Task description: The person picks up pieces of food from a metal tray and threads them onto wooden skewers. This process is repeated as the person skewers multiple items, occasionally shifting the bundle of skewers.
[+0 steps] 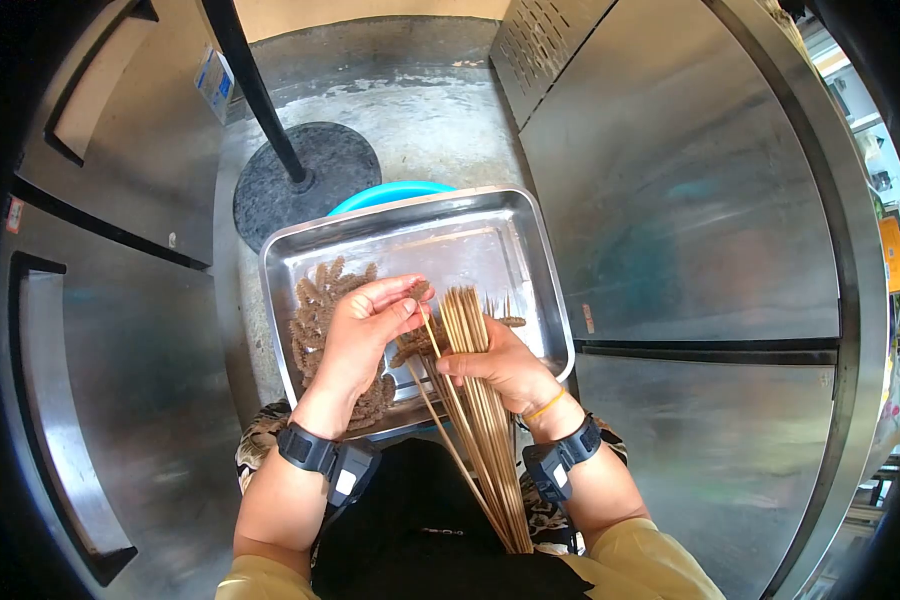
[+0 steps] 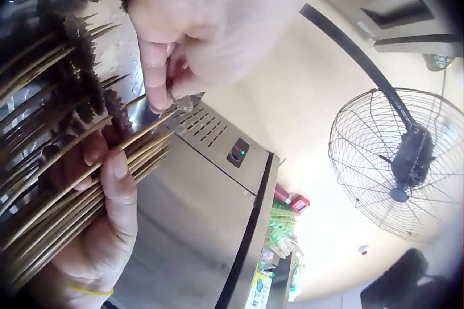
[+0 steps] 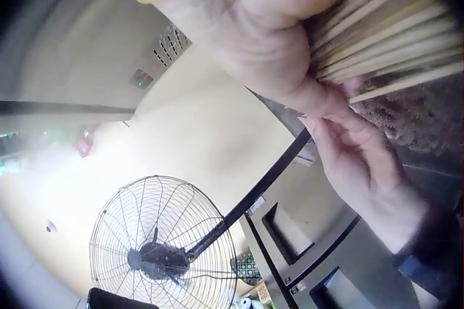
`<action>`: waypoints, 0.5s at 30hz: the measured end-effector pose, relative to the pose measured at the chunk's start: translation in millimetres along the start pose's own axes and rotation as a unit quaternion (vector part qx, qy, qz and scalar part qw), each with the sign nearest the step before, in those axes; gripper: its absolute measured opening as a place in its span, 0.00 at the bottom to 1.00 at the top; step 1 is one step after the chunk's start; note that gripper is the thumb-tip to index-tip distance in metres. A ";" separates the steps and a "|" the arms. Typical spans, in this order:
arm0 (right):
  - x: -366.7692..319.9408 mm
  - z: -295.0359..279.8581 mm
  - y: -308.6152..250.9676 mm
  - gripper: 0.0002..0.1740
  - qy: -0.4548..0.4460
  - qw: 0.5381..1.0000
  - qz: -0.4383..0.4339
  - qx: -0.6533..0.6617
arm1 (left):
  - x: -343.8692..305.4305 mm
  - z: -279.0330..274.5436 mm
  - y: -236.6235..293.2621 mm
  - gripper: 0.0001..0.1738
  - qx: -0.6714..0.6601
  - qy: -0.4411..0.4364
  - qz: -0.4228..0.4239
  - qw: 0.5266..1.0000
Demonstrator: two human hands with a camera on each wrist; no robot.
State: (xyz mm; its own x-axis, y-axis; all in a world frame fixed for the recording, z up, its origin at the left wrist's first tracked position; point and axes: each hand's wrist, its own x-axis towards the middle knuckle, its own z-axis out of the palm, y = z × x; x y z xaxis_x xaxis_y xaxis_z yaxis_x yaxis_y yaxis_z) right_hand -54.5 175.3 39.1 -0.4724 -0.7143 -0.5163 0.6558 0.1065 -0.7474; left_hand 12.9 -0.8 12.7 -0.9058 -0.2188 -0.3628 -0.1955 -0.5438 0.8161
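My right hand [image 1: 505, 370] grips a thick bundle of thin wooden skewers [image 1: 490, 440], thumb across the front, over a metal tray. One skewer slants apart from the bundle, its tip at the fingers of my left hand [image 1: 362, 325], which pinches a small brown bumpy piece [image 1: 419, 290]. More brown pieces [image 1: 315, 310] lie heaped on the tray's left side. Others hang on skewers beside and behind the bundle; in the left wrist view dark spiky pieces [image 2: 83, 63] show there. The right wrist view shows the left hand [image 3: 362, 164] below the bundle, its fingertips partly hidden.
The metal tray [image 1: 420, 215] stands over a blue basin [image 1: 395, 192]. Behind it is a round black stand base [image 1: 340, 165] with a pole. Steel cabinets [image 1: 680, 180] flank both sides. A wire fan [image 2: 395, 164] shows in the wrist views.
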 end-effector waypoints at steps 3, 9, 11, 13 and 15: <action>0.1 0.1 0.4 0.20 0.000 1.000 0.001 -0.001 | -0.3 1.6 -0.5 0.17 0.014 0.001 0.008 1.000; 3.3 -2.6 4.3 0.22 0.005 1.000 0.001 -0.019 | -0.9 1.6 -2.2 0.16 0.044 0.002 0.030 0.999; 2.8 -0.1 3.3 0.18 0.012 1.000 -0.008 -0.021 | -2.3 2.4 -1.3 0.16 0.053 0.004 0.034 0.998; 2.5 0.9 2.4 0.18 0.012 1.000 -0.011 -0.019 | -3.1 2.9 -0.8 0.15 0.066 0.003 0.040 0.997; 1.7 1.6 0.9 0.18 0.013 1.000 -0.011 -0.019 | -3.8 4.2 -1.2 0.15 0.086 0.007 0.047 0.995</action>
State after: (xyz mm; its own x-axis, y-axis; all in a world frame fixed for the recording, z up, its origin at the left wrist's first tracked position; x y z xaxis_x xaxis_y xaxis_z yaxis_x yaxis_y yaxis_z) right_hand -53.7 173.1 38.2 -0.5028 -0.6981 -0.5097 0.6225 0.1167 -0.7739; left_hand 15.0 4.1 15.0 -0.9184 -0.2731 -0.2864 -0.1729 -0.3741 0.9111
